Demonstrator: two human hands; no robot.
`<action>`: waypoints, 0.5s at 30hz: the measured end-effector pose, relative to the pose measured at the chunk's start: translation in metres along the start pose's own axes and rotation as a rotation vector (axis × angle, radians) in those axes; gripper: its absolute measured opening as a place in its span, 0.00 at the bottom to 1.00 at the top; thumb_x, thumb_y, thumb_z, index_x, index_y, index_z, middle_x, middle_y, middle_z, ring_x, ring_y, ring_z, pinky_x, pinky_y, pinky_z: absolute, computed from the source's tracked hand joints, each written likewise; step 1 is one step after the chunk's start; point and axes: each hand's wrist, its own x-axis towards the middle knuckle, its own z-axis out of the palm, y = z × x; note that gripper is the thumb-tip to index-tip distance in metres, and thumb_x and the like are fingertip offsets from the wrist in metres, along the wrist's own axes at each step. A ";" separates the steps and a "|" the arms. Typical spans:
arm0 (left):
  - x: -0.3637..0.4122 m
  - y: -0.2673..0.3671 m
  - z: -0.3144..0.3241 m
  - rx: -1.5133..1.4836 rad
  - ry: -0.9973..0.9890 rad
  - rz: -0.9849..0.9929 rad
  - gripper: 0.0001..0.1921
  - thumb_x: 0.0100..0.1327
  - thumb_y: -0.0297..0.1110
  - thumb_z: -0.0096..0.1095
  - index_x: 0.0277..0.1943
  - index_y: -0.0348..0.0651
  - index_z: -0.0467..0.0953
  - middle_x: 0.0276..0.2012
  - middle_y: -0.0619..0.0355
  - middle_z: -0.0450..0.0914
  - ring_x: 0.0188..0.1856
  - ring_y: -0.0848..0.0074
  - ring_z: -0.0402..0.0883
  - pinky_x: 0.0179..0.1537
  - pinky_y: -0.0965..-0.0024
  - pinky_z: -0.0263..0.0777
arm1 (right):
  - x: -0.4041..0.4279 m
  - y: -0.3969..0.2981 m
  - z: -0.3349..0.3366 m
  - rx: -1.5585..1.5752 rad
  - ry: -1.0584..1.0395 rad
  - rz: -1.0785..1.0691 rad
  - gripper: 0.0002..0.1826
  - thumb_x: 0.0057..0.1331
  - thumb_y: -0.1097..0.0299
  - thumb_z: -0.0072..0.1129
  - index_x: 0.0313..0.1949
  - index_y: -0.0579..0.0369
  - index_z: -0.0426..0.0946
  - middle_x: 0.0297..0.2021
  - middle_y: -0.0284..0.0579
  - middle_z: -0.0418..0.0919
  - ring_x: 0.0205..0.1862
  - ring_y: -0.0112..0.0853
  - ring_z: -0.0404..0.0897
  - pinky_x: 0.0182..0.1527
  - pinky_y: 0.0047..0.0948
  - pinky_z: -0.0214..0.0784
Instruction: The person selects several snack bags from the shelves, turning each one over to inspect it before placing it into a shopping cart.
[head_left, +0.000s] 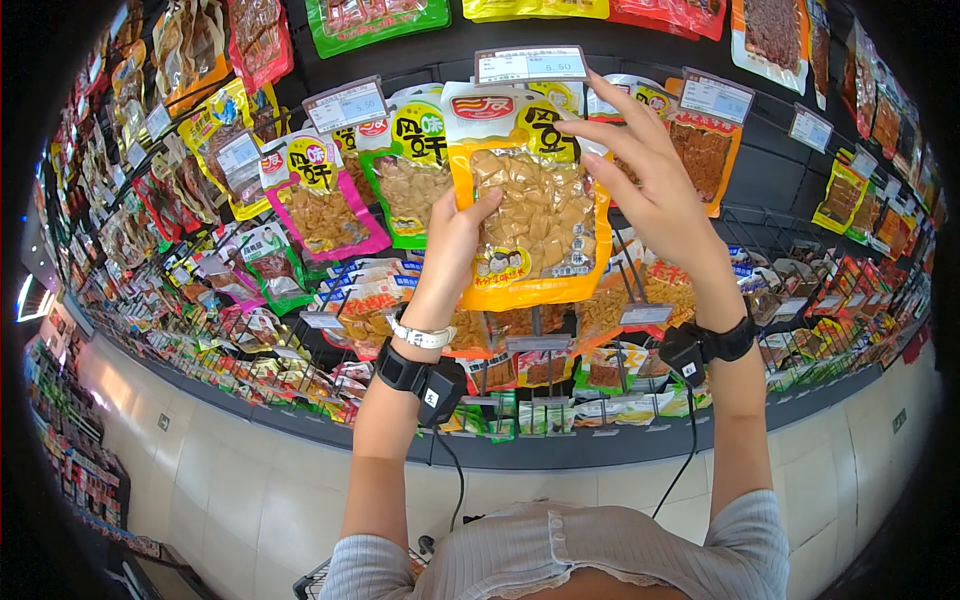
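Observation:
A yellow-edged clear plastic bag of dried tofu pieces (534, 210), with a white top and printed writing, hangs upright in front of me. My left hand (454, 244) grips its left edge, thumb across the front and the other fingers hidden behind. Spread apart, the fingers of my right hand (652, 180) reach over the bag's upper right. Its index fingertip is at the right end of a price tag holder (532, 66), and other fingertips are at or just before the bag; contact is hard to tell.
Pink-edged (326, 199) and green-edged (409, 169) snack bags hang to the left, an orange-edged bag (701, 157) to the right. Metal hooks with price tags (646, 315) stick out below. A shopping cart's edge (315, 581) shows by my body, above the tiled floor (262, 480).

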 end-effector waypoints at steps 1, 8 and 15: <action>0.000 0.000 -0.001 0.019 0.011 -0.004 0.12 0.58 0.25 0.53 0.46 0.33 0.70 0.41 0.56 0.76 0.42 0.78 0.74 0.45 0.75 0.66 | 0.002 0.000 0.004 -0.098 0.010 -0.021 0.19 0.62 0.65 0.46 0.53 0.44 0.69 0.62 0.47 0.54 0.63 0.40 0.53 0.61 0.38 0.45; -0.004 0.001 0.000 0.016 0.017 0.001 0.12 0.58 0.25 0.53 0.45 0.33 0.71 0.40 0.56 0.77 0.41 0.78 0.75 0.44 0.75 0.67 | 0.012 0.004 0.027 -0.422 0.163 -0.045 0.21 0.59 0.62 0.51 0.54 0.40 0.66 0.61 0.44 0.50 0.62 0.43 0.49 0.58 0.47 0.48; -0.006 0.001 0.000 0.054 0.045 -0.008 0.12 0.58 0.26 0.53 0.45 0.33 0.71 0.41 0.56 0.77 0.41 0.77 0.75 0.43 0.75 0.67 | 0.015 0.010 0.040 -0.486 0.251 -0.089 0.23 0.57 0.61 0.54 0.54 0.39 0.67 0.59 0.42 0.53 0.60 0.40 0.52 0.56 0.45 0.49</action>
